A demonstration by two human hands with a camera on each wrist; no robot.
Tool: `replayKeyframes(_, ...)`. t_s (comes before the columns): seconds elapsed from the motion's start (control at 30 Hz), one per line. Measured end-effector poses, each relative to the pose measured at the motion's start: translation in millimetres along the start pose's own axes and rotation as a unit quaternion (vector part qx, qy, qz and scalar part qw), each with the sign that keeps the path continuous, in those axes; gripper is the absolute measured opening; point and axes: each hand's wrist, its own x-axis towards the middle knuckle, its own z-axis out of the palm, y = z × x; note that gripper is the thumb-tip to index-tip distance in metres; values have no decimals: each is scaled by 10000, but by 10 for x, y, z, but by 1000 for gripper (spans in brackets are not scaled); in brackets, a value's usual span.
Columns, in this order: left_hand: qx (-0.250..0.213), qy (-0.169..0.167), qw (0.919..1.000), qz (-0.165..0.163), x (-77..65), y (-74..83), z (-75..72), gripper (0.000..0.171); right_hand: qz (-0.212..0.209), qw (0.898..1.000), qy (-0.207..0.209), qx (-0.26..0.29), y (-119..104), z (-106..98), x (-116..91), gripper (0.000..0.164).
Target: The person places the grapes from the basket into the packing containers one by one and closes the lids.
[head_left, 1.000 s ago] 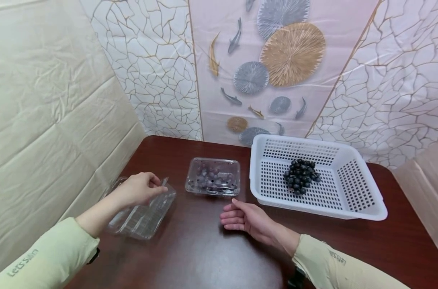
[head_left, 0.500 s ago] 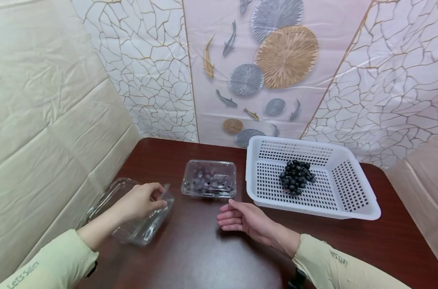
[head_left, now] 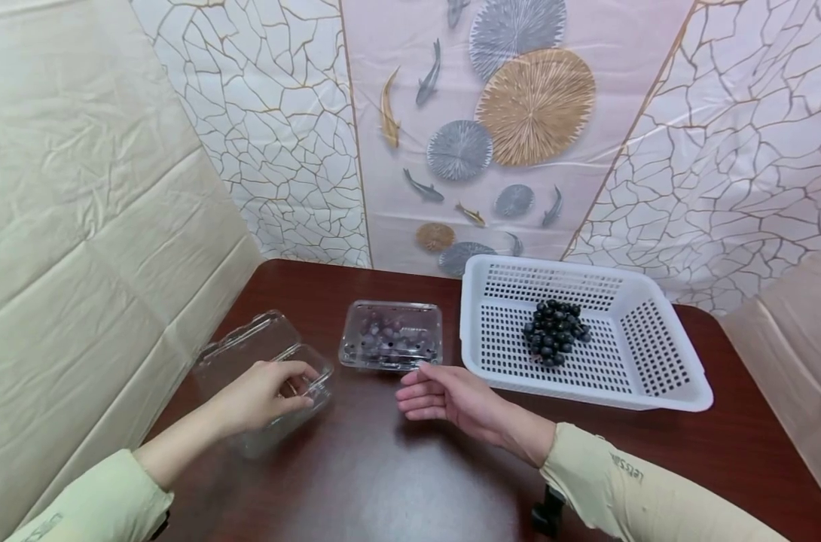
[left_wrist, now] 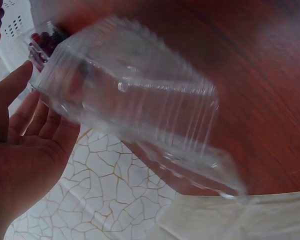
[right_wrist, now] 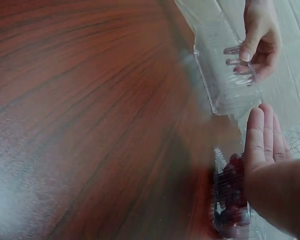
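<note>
- The glossy, reddish-brown wooden table has a beige cloth wall along its left side; a loose flap of plastic swung too wide could snag on that fabric.
- The white, rectangular, slotted plastic basket stands at the right, beyond the right hand; a careless forearm lift could knock its near rim.
- The clear, hinged plastic container, unfolded, is at the table's left, in the left hand. Being thin and held at one edge only, it could twist, flop at the hinge or slip. Blur hides whether its underside touches the table.
- The clear, lidded plastic punnet sits between that container and the basket; a swing to the right might nudge it.
- The dark, round fruits heaped in the basket would likely roll about if it were jolted.
- Both arms, in pale green sleeves, reach in from the near side, angled towards each other.
- The right hand lies on its side, thumb uppermost, just by the punnet; contact cannot be told. Its fingers are straight, pressed together, gripping nothing.
- The left thumb and fingers pinch the container's edge between them.
</note>
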Motion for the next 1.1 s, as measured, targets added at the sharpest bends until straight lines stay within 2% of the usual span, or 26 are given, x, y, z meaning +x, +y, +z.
replayKeyframes(0.13,-11,72,9998,194,-49,-68,21,23,-23,9999,-30,-114,-30,23,29,53)
replayKeyframes(0.27,-130,159,9996,201,-106,-127,42,19,53,9997,-62,-244,-57,57,60,54)
replayKeyframes(0.47,-299,-115,9993,206,-176,-204,60,16,152,9979,-184,-595,-49,114,140,51)
replayKeyframes(0.73,-204,-320,9990,232,-214,-262,112,11,240,9929,-530,-1036,24,259,272,49)
replayKeyframes(0.87,-109,-326,9987,373,-238,-290,147,11,254,9901,-664,-1207,81,361,355,46)
replayKeyframes(0.97,78,-280,9981,547,-255,-314,169,13,285,9882,-684,-1343,108,447,413,44)
replayKeyframes(1.1,96,-239,9974,675,-272,-339,198,13,379,9855,-636,-1529,137,564,496,41)
